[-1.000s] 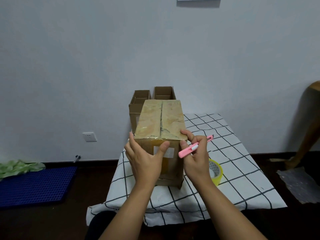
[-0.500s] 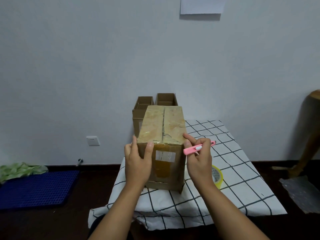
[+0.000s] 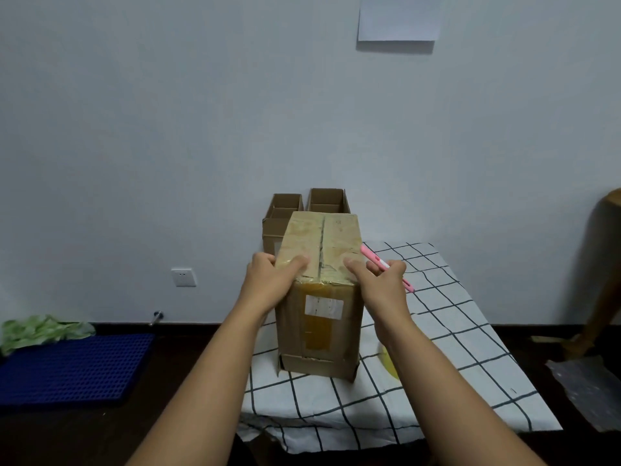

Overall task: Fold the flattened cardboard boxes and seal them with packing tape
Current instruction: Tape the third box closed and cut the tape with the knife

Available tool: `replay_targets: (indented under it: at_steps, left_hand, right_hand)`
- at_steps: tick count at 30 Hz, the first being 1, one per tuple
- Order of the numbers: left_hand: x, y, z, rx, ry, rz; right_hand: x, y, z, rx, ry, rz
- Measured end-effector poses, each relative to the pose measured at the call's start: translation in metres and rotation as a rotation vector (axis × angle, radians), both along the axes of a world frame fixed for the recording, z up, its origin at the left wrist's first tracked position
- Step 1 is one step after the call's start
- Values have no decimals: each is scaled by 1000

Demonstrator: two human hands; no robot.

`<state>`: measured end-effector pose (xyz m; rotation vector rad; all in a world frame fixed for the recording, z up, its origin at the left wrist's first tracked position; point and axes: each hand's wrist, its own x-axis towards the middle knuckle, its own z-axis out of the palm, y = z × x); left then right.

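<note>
— Head view gave me the taped box [image 3: 321,290] standing upright on the checked cloth [image 3: 453,331], toward the cloth's left edge and roughly midway between its near and far edges. Its top flaps were closed, with glossy tape over the centre seam.

— And the hands?

— I saw the left hand [image 3: 268,280] at the box's near left top corner, thumb laid across the taped top, fingers wrapped down the left side. So it gripped the box. The right hand [image 3: 379,284] sat at the near right top corner, thumb pressing the top, while its fingers curled round a pink cutter [image 3: 386,265] that stuck out both ways from the fist.

— Could you find the tape roll?

— Only a sliver of the yellow tape roll [image 3: 389,363], lying on the cloth just right of the box's base, mostly hidden behind the right forearm.

— Anything else on the cloth?

— Two open boxes [image 3: 285,210] stood side by side at the far left corner, directly behind the taped one, against the wall [image 3: 168,129]. I noted a white sheet [image 3: 398,18] stuck high on that wall and a socket [image 3: 183,276] low on it. Off to the left, on the dark floor, lay a blue mat [image 3: 70,368] with green fabric [image 3: 40,331] at its far edge.
</note>
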<state>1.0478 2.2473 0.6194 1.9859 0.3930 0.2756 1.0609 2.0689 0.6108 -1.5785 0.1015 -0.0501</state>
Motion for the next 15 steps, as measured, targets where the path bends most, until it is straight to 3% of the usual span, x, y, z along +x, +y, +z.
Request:
replay_targets:
  at_steps: [2, 5, 9, 15]
  left_hand:
    - [6, 2, 13, -23, 74, -78]
    - [21, 1, 21, 172, 197, -170]
    - [24, -3, 28, 291, 291, -136]
    - [8, -7, 37, 251, 140, -76]
  right_hand:
    - [6, -1, 2, -8, 57, 57]
    - [7, 2, 3, -61, 103, 109]
    - [4, 1, 5, -116, 83, 128]
    - [-18, -16, 18, -116, -111, 109]
